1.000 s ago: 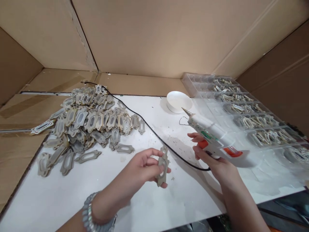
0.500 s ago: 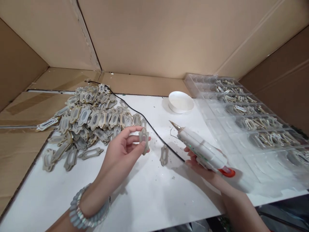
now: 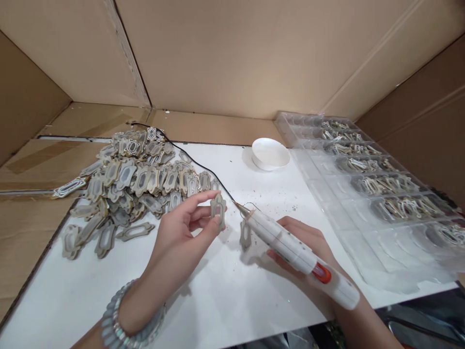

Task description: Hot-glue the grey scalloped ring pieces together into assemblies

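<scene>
My left hand (image 3: 192,223) pinches a small grey ornate frame-shaped piece (image 3: 218,209) upright between thumb and fingers. In my right hand (image 3: 308,242) lies a thick white pen-shaped tool (image 3: 279,240) with a pointed metal tip and a red switch. Its tip points up and left, close to the right side of the held piece; a small gap seems to separate them. Under the tool, a loose frame-shaped piece (image 3: 245,236) lies on the white table, partly covered. Left of my left hand is a large heap of similar pieces (image 3: 141,179).
A white bowl (image 3: 271,154) stands at the back. To the right, a clear compartment tray (image 3: 341,208) holds many pieces in its right-hand compartments. A black cable (image 3: 192,157) crosses the table past the heap. Cardboard walls (image 3: 232,58) enclose the work area.
My right hand has turned the tool and brought its tip left and down toward the held piece. My left hand has stayed almost still.
</scene>
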`<act>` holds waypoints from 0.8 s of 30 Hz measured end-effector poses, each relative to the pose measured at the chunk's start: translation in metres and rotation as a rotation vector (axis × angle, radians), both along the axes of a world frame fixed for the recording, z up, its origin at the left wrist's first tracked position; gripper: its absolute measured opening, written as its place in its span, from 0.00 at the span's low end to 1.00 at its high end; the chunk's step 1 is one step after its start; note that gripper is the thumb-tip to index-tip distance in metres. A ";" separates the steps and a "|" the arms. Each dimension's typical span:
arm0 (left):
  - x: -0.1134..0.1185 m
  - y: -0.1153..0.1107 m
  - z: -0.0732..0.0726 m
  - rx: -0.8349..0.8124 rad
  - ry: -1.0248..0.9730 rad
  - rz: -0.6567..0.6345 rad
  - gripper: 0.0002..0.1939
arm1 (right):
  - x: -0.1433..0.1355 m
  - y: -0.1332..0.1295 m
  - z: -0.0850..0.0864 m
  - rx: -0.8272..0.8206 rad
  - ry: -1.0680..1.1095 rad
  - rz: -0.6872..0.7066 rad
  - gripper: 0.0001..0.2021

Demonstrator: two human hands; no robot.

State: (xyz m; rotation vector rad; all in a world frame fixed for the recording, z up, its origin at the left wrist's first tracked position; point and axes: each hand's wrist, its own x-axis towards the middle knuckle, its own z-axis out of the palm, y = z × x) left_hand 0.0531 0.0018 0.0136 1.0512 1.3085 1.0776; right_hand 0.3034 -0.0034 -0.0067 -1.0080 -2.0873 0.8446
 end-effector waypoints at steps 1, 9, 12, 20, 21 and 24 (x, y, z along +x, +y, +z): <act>0.000 0.000 0.000 0.004 0.006 -0.002 0.24 | -0.001 -0.001 0.000 -0.014 0.004 0.009 0.10; 0.002 -0.003 -0.002 0.014 -0.005 -0.019 0.24 | -0.004 -0.003 0.002 -0.100 0.001 0.032 0.07; 0.003 -0.003 -0.001 0.014 0.003 -0.027 0.23 | -0.005 -0.003 0.002 -0.104 0.010 0.039 0.06; 0.003 -0.003 -0.001 0.027 -0.006 -0.030 0.21 | -0.005 -0.002 0.004 -0.087 0.011 0.039 0.06; 0.003 -0.003 -0.001 0.024 -0.006 -0.030 0.21 | -0.006 -0.002 0.004 -0.080 0.014 0.038 0.06; 0.003 -0.004 0.000 0.026 0.003 -0.033 0.20 | -0.006 -0.003 0.005 -0.084 0.011 0.039 0.05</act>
